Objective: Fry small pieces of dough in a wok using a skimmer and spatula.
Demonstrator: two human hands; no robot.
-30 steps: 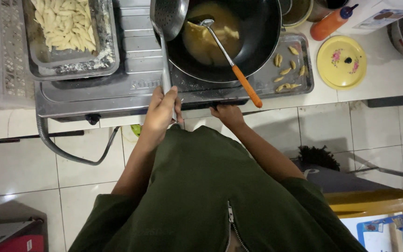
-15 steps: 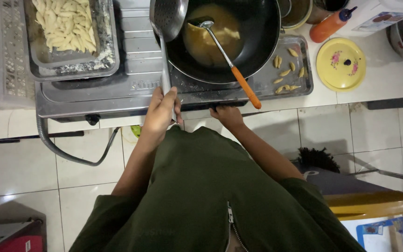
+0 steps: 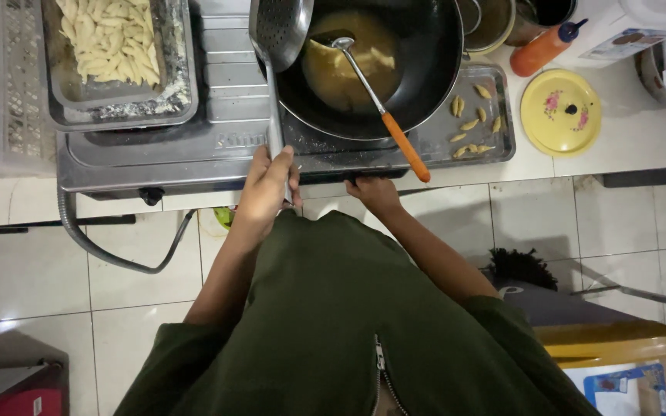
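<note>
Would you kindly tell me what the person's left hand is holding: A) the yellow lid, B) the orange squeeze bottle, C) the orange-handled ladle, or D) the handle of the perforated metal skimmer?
D: the left hand grips the long handle of the perforated metal skimmer, whose head lies over the wok's rim.

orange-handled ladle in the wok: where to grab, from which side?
Take the ladle by the orange grip at the near end of its handle, coming from the front edge of the stove. That end juts past the rim of the wok toward the person, clear of the oil, near the right hand. The bowl sits in the oil.
</note>
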